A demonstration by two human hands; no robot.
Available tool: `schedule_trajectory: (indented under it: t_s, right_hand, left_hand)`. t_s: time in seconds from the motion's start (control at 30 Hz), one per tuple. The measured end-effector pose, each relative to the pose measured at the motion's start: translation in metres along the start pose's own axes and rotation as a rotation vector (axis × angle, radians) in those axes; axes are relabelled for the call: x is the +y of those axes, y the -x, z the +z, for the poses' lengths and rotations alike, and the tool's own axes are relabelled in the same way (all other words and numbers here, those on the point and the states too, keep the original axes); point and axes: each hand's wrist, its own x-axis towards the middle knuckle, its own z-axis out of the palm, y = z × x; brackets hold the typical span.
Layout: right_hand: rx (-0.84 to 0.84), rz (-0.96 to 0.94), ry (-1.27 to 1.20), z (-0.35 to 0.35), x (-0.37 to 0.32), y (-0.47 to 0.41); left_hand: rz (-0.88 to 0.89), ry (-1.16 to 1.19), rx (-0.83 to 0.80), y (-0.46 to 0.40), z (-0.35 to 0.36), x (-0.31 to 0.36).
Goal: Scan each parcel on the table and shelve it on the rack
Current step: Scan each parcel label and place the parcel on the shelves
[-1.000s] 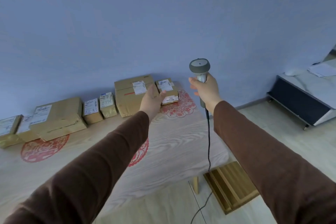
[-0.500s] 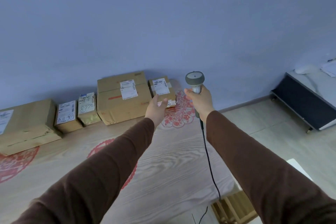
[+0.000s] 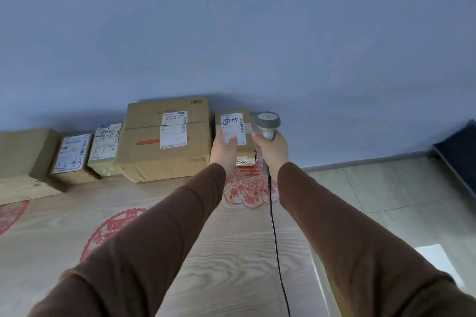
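Cardboard small parcel is sitting at the surface's far right corner; the left hand, fingers relaxed, is reaching it, while the right hand is gripping the scanner, likely to read its label.

Two arms in long brown sleeves, bare hands, no gloves

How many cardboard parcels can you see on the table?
6. Far-left box, cut off; labelled small box; "872" parcel; big box; small box at the left hand, stacked on a mostly hidden one. More may lie out of view.
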Motion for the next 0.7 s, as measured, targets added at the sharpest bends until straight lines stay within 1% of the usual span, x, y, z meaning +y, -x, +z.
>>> schedule_trajectory:
  t_s: [0.2, 0.43, 0.6, 0.7]
  right_hand:
    - [-0.011, 0.137, 0.06, 0.007, 0.026, -0.042]
    - [-0.006, 0.21, -0.033, 0.014, 0.052, -0.065]
    - [-0.01, 0.214, -0.067, 0.011, 0.051, -0.065]
    - [-0.019, 0.163, -0.073, 0.002, 0.041, -0.056]
  left_hand:
    - [-0.086, -0.032, 0.072, -0.038, 0.019, -0.009]
    - [-0.275, 0.031, 0.086, -0.063, 0.025, -0.021]
    - [-0.279, 0.15, 0.101, -0.061, 0.024, -0.024]
    - [-0.224, 0.201, 0.092, -0.046, 0.02, -0.019]
